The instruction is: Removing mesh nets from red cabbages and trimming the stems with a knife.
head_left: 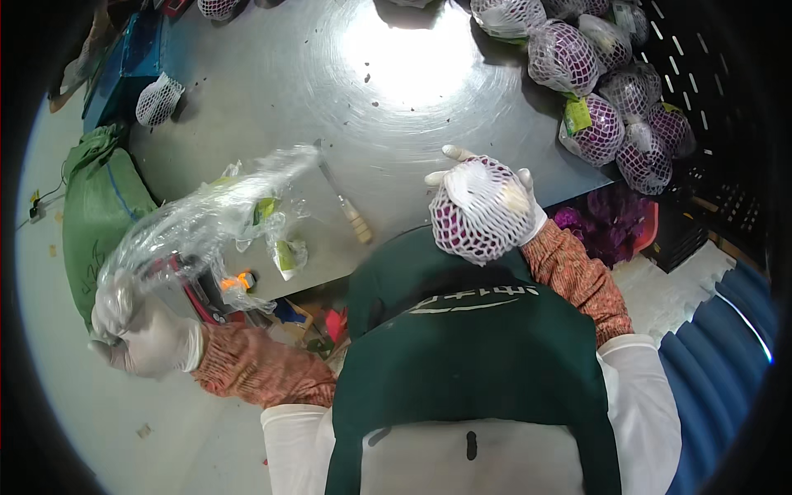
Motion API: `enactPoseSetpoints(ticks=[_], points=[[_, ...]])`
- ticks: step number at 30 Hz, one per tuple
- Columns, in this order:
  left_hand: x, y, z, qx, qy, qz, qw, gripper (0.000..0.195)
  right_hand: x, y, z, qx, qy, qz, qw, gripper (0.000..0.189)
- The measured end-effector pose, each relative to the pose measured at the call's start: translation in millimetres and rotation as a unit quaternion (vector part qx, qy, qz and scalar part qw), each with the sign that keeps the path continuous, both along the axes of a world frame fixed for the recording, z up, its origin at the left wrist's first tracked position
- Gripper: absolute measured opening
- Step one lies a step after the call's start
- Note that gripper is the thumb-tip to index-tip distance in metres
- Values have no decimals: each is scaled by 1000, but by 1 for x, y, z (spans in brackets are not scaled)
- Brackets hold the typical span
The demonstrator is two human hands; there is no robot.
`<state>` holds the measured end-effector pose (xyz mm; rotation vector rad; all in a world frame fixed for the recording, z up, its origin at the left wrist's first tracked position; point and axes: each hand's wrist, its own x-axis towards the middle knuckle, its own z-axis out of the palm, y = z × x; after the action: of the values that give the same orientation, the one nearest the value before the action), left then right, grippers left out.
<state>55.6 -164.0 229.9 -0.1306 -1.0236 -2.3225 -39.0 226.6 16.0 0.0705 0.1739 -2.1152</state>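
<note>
My right hand [526, 198], in a whitish glove, holds a purple cabbage in a white foam net [479, 210] in front of the dark green apron. Out at the left, my gloved left hand [145, 334] grips the near end of a bunch of clear plastic bags [185, 223]. The bags stretch over the left part of the metal table [396, 179], and some bear green and yellow labels. Between my hands, a knife with a wooden handle [354, 221] lies on the table.
Several netted, bagged purple cabbages [563, 59] are piled at the upper right beside a black slotted crate [687, 68]. Below them, a red tub [648, 226] holds purple leaves. A green sack [102, 216], a blue container [127, 62] and an empty-looking foam net [159, 100] are at the left.
</note>
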Motion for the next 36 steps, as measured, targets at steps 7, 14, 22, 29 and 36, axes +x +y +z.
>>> enactPoseSetpoints(ticks=[7,14,22,29,36], points=[[67,-93,-141,-627,-573,-34,527,55,-3,6,-3,82,60,-5,995,114],[43,-40,-61,-694,-607,199,333,50,-20,7,17,233,131,-91,959,95],[40,3,-10,-706,-531,346,315,52,-32,-3,36,301,168,-64,936,80],[-57,142,-120,-637,-223,-229,702,84,-26,-27,19,324,-43,-31,944,47],[-50,175,-208,-222,-400,-331,825,98,-6,-5,31,570,235,139,775,76]])
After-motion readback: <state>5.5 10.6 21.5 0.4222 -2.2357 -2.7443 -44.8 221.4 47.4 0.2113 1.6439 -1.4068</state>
